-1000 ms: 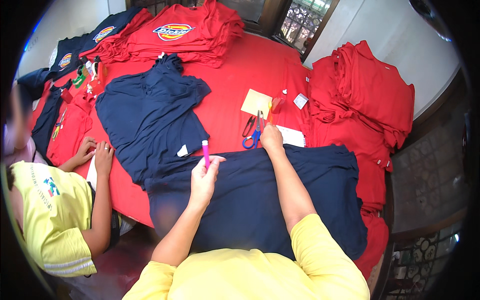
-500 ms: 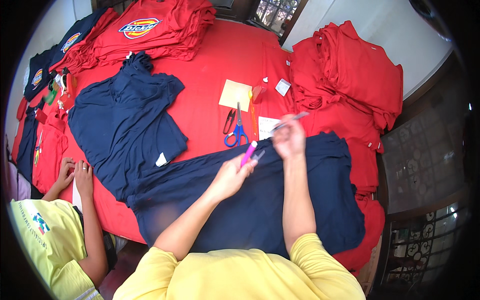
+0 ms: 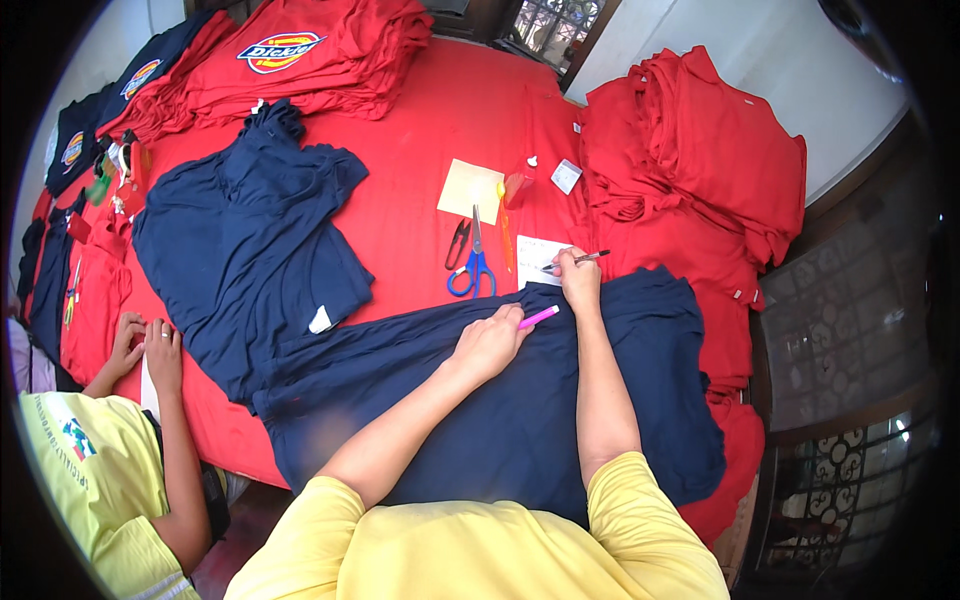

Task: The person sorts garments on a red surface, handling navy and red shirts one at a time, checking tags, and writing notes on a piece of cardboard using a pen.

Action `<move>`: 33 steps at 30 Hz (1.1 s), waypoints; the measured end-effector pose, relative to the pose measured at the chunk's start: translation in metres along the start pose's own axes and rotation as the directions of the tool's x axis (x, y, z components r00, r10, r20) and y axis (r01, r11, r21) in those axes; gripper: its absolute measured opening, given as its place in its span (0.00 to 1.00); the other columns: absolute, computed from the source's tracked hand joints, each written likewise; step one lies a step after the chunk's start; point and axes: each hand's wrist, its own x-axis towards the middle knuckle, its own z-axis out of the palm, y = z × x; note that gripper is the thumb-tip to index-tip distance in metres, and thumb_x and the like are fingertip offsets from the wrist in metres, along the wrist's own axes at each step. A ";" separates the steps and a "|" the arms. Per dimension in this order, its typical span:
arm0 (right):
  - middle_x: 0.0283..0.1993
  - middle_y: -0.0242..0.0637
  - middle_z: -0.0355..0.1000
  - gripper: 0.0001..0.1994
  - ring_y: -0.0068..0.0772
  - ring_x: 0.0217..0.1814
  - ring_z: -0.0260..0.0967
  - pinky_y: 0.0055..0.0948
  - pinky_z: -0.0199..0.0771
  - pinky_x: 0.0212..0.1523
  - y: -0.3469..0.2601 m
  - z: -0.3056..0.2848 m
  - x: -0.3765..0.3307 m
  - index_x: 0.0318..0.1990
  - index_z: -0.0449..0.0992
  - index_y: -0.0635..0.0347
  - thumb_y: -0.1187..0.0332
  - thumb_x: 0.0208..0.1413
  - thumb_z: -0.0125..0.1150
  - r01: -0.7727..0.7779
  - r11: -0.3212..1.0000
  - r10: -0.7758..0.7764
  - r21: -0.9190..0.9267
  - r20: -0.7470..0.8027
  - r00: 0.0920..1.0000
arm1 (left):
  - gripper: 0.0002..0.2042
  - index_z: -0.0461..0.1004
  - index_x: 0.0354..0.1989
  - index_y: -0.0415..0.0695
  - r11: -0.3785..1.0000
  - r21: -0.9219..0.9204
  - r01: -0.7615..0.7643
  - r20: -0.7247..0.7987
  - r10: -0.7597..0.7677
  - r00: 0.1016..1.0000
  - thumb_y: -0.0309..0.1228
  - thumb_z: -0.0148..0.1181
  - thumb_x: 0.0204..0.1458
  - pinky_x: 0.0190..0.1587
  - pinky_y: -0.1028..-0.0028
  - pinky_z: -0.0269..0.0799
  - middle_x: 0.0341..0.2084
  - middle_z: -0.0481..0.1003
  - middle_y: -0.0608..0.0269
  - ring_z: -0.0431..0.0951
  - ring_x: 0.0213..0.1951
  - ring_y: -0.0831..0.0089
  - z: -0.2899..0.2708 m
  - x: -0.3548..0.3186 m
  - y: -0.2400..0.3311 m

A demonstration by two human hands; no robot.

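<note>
My right hand [image 3: 580, 282] is closed round a dark pen [image 3: 592, 257], its tip over a small white paper [image 3: 535, 250] with handwriting on it. My left hand [image 3: 490, 345] grips a magenta marker [image 3: 539, 319] and rests at the paper's near edge, over the navy garments [image 3: 470, 410] spread in front of me. Left of the paper lie scissors with blue handles [image 3: 471, 275] and black thread snips [image 3: 458, 245]. Beyond them is a pale yellow paper [image 3: 468, 188]. Whether the pen tip touches the paper is too small to tell.
Red garments are piled high [image 3: 690, 160] at the right and stacked [image 3: 310, 60] at the far left. A navy garment heap [image 3: 250, 230] covers the left middle of the red-covered table [image 3: 430, 110]. At the left, a co-worker's hands [image 3: 150, 350] rest on the table edge.
My right hand has come down with the pen to the white paper. The left hand has moved right and toward the paper, its marker now tilted lower.
</note>
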 end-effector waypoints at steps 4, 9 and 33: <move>0.25 0.38 0.74 0.14 0.28 0.25 0.72 0.30 0.69 0.30 0.013 0.000 0.004 0.30 0.77 0.64 0.64 0.56 0.48 0.104 0.994 -0.104 -0.035 0.017 0.994 | 0.20 0.68 0.50 0.33 1.000 -0.001 -0.027 -0.041 0.027 0.999 0.39 0.51 0.61 0.46 0.54 0.75 0.53 0.70 0.43 0.76 0.46 0.46 0.006 0.000 -0.001; 0.21 0.34 0.73 0.12 0.20 0.21 0.68 0.24 0.65 0.24 0.018 0.007 0.007 0.30 0.78 0.64 0.66 0.56 0.51 0.145 0.987 -0.144 0.067 -0.022 0.989 | 0.21 0.68 0.51 0.32 0.996 0.019 -0.082 -0.117 0.083 0.990 0.40 0.50 0.61 0.43 0.55 0.76 0.49 0.73 0.43 0.79 0.42 0.46 0.011 -0.001 -0.006; 0.16 0.31 0.65 0.21 0.17 0.13 0.55 0.25 0.76 0.27 -0.092 -0.025 -0.035 0.26 0.74 0.64 0.56 0.65 0.52 -0.273 0.646 -0.008 0.713 0.363 0.932 | 0.14 0.73 0.38 0.40 0.704 -0.702 0.110 -0.057 -0.209 0.976 0.41 0.57 0.60 0.37 0.74 0.67 0.23 0.73 0.66 0.72 0.30 0.79 -0.048 -0.012 -0.025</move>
